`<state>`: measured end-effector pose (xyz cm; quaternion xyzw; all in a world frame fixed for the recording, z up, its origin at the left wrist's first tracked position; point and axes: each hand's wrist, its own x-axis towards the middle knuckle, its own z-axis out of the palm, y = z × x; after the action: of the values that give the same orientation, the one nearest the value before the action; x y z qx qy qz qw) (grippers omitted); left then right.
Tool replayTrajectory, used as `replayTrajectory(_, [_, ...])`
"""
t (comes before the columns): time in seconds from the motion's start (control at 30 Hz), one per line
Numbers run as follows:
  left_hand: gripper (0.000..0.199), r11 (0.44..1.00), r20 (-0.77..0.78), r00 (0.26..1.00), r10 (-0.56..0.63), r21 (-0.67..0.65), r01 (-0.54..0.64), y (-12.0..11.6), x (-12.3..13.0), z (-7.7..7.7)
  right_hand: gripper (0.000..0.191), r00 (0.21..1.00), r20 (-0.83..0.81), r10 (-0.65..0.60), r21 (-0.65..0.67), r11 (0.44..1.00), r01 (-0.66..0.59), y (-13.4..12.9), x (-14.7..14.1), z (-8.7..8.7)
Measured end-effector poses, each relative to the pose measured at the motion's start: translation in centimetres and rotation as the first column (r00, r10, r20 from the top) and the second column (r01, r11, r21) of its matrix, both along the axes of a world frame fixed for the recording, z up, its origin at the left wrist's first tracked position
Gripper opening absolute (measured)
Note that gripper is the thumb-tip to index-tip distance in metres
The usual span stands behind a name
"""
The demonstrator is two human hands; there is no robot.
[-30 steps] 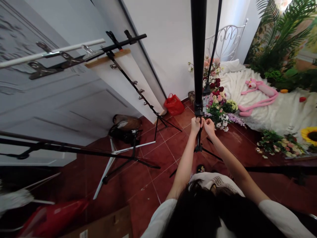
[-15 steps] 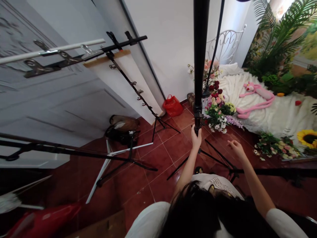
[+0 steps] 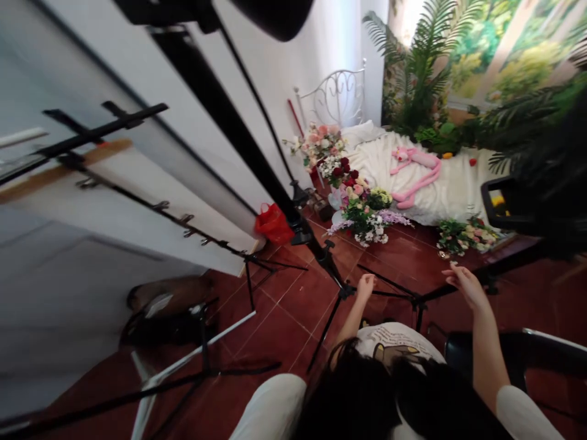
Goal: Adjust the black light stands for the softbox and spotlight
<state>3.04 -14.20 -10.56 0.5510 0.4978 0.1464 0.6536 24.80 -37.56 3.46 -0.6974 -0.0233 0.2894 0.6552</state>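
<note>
My left hand (image 3: 365, 286) is low over the floor, just right of the lower hub of a black light stand (image 3: 316, 244). Its fingers are curled together; whether anything small is in them does not show. The stand's pole leans up to the left, towards a dark lamp head (image 3: 279, 15) at the top edge. My right hand (image 3: 468, 287) is in the air to the right, its fingers loosely bent and apart, with nothing visible in them. Close by it are the crossbar and legs of another black stand (image 3: 417, 299).
Left stands a backdrop stand (image 3: 137, 189) with metal clips and a white sheet. A red bag (image 3: 274, 223) sits by the wall. Artificial flowers (image 3: 362, 201) edge a white-draped bed (image 3: 367, 150) with a pink plush toy (image 3: 415, 174). A black chair (image 3: 499, 351) is at right.
My left hand has let go of the pole and moved lower. The pole, upright before, now appears tilted to the left. The view has turned right, and my right hand appears slightly lower.
</note>
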Motion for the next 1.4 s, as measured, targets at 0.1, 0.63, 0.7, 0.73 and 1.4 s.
replayTrajectory(0.1, [0.014,0.976,0.079,0.973,-0.216,0.006,0.217,-1.3,5.2,1.9,0.045,0.994,0.01,0.105,-0.023,0.994,-0.104,-1.3,-1.2,1.0])
replayTrajectory(0.63, [0.064,0.576,0.586,0.291,-0.756,0.384,0.722,-15.6,22.5,19.4,0.038,0.98,-0.103,-0.168,0.145,0.973,0.182,-10.5,-6.1,2.4])
replayTrajectory(0.7, [0.073,0.602,0.619,0.305,-0.723,0.35,0.718,-16.0,22.9,19.1,0.032,0.97,-0.121,-0.21,0.152,0.962,0.227,-10.6,-6.7,2.5])
replayTrajectory(0.73, [0.076,0.61,0.625,0.312,-0.715,0.34,0.716,-16.1,23.1,18.9,0.029,0.963,-0.136,-0.232,0.153,0.956,0.252,-10.5,-7.0,2.5])
replayTrajectory(1.4, [0.072,0.643,0.619,0.337,-0.709,0.373,0.668,-16.0,23.0,18.1,0.041,0.877,-0.476,0.069,0.755,0.545,0.366,-4.0,-6.3,3.6])
